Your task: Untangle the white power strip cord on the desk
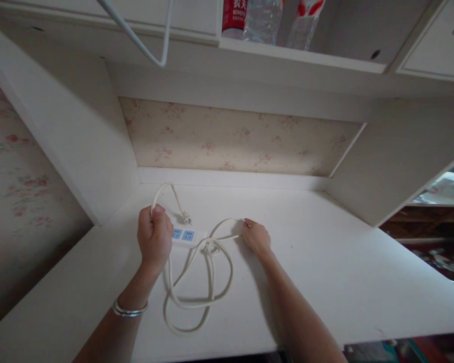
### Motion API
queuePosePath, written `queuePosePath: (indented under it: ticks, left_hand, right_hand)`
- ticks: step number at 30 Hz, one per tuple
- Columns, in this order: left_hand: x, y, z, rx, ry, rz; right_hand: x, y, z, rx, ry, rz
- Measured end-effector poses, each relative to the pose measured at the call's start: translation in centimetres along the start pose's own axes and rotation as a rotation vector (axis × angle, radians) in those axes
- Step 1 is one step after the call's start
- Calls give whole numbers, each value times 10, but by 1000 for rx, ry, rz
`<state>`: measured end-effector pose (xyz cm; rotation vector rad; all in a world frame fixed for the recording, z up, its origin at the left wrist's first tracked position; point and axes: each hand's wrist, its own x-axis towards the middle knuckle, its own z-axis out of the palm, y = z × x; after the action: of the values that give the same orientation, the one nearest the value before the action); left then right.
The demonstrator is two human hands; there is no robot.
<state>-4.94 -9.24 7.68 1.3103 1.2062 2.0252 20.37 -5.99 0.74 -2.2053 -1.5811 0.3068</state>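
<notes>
A white power strip (200, 237) with blue sockets lies on the white desk, its left end hidden behind my left hand. My left hand (154, 237) is closed around the strip's cream cord near its plug end. From that fist the cord arches up and over, and the plug (187, 218) hangs down with its metal prongs showing, just above the strip. My right hand (255, 236) pinches a bend of the same cord to the right of the strip. Between my hands the slack cord (230, 275) lies in loose, tangled loops across the desk.
The white desk (325, 272) has side panels left and right and flowered wallpaper (230, 136) behind. Overhead, a shelf (306, 58) holds a red-labelled bottle (234, 17) and clear plastic bottles (264, 22). A pale looped cable or rod (159, 61) hangs down at upper left.
</notes>
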Motion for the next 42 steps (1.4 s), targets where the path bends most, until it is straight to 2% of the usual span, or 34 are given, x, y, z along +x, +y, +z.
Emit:
queuePosePath:
  ticks: [2, 4, 6, 8, 10, 12, 16, 18, 21, 23, 25, 27, 31, 34, 37, 42]
  left_hand:
    - [3, 14, 6, -103, -17, 1]
    - [5, 33, 15, -203, -76, -11]
    - [6, 56, 29, -338, -188, -43]
    - [7, 79, 47, -482, -318, -102]
    - [9, 95, 66, -565, -506, -184]
    - [14, 103, 84, -560, -673, -249]
    - [29, 99, 106, -369, -737, -198]
    - [33, 97, 109, -188, -832, -143]
    - [29, 95, 105, 5, -1010, -50]
    - [22, 89, 98, 36, -1103, -18]
    - [16, 73, 87, 90, -1138, 30]
    - [13, 46, 72, 254, -1120, 111]
    - [16, -20, 32, 586, -1279, 206]
    - [16, -52, 5, 673, -1348, 190]
    - [12, -63, -9, 748, -1350, 254]
    - [5, -68, -14, 930, -1271, 338]
  right_hand:
    - [-11, -9, -10, 143, 66, -98]
    - [-30, -24, -25, 408, 36, -303]
    - [-57, -43, -41, 671, -156, -561]
    - [-83, -65, -53, 804, -333, -767]
    - [-100, -84, -59, 905, -421, -847]
    - [-102, -97, -58, 1088, -450, -740]
    - [-72, -97, -64, 1536, -350, -341]
    - [-51, -86, -78, 1645, -317, -286]
    - [-25, -65, -106, 1675, -254, -297]
    - [-11, -52, -124, 1664, -197, -304]
    - [4, -38, -137, 1663, -130, -291]
    - [19, -22, -148, 1675, -64, -241]
    - [54, 22, -160, 1649, 86, -57]
    - [78, 62, -164, 1382, 313, 123]
    - [92, 99, -159, 1258, 383, 218]
    - [91, 151, -136, 990, 393, 325]
